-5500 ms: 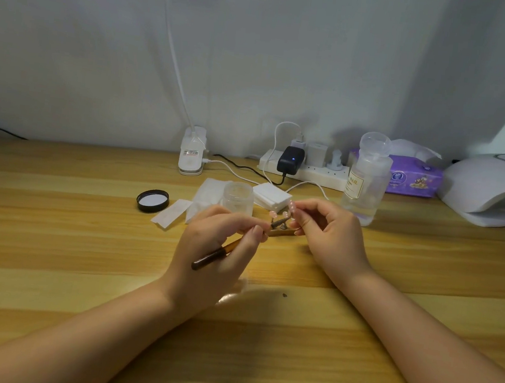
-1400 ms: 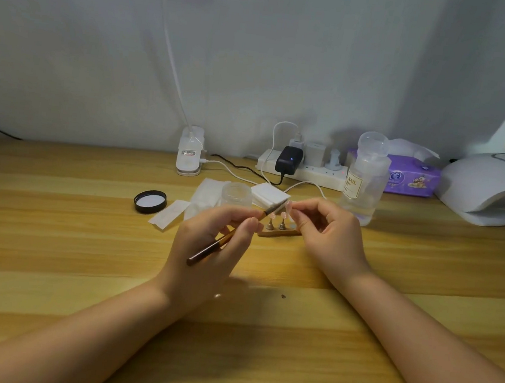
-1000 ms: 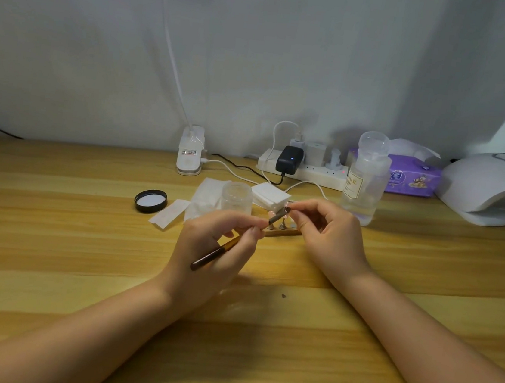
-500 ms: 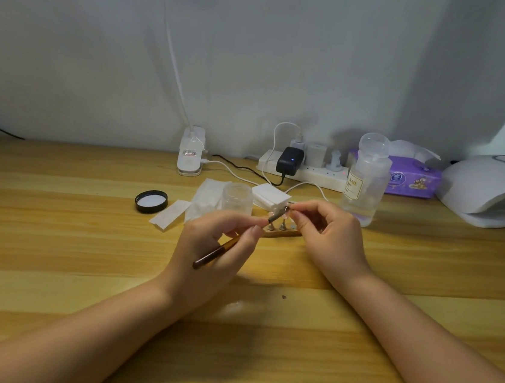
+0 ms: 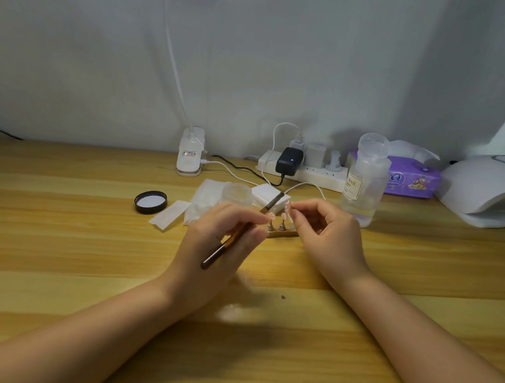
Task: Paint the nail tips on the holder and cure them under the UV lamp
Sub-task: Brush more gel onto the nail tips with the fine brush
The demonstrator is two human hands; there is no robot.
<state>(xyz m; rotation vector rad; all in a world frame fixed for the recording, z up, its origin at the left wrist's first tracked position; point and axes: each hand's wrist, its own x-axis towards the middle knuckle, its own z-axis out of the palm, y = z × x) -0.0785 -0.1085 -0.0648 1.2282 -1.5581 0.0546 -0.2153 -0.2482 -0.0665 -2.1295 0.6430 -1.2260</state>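
Centrally, open clear jar (image 5: 237, 193) looks empty; bottle (image 5: 364, 185) part-filled, clear liquid.

Bare tabletop (image 5: 51, 231) lay open on the near side and to the left. Behind the holder (image 5: 282, 233) crowded a jar (image 5: 237, 194), a white pad stack (image 5: 268, 194) and a tall bottle (image 5: 363, 185); the gaps between them looked narrow, though depth was hard to judge.

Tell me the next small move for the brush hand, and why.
Probably lower the brush tip onto the nail tip that the right hand pinches. The left hand holds the brush with its bristles raised just left of that tip, above the holder.
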